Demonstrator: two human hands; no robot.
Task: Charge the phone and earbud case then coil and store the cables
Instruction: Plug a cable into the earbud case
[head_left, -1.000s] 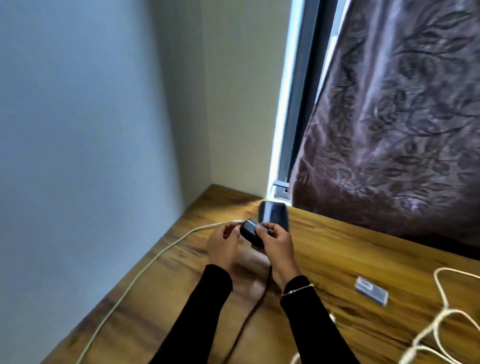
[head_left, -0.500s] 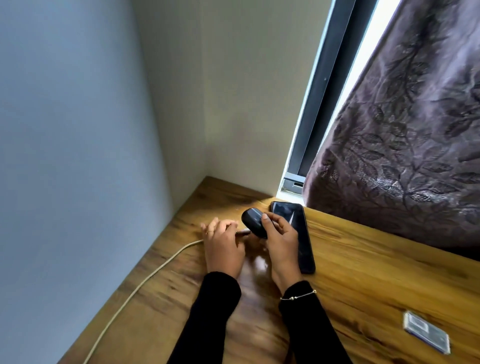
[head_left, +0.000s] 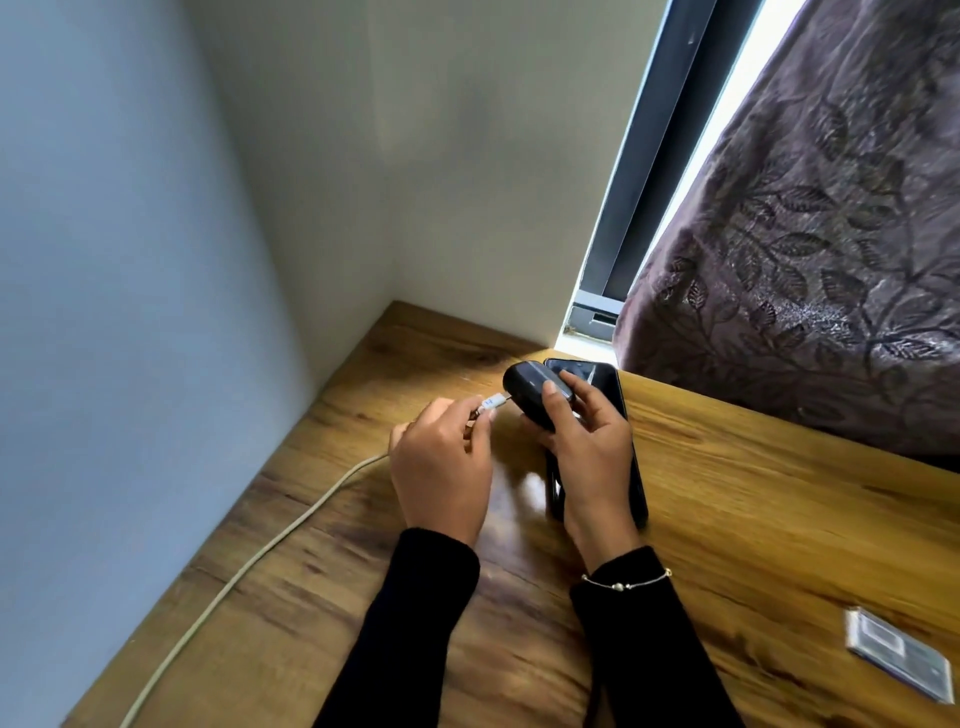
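1. earbud case (head_left: 535, 395): black, lid closed, contents hidden; gripped in the curled fingers of the right hand (head_left: 587, 447) above the phone (head_left: 618, 410).
2. left hand (head_left: 441, 473): fingers pinch the white plug (head_left: 493, 402) of the cable (head_left: 249, 561), tip at the case's end.
3. phone: flat on the wooden tabletop (head_left: 753, 519).
4. room: grey walls, patterned curtain (head_left: 831, 260), small packet (head_left: 898, 657) at right.
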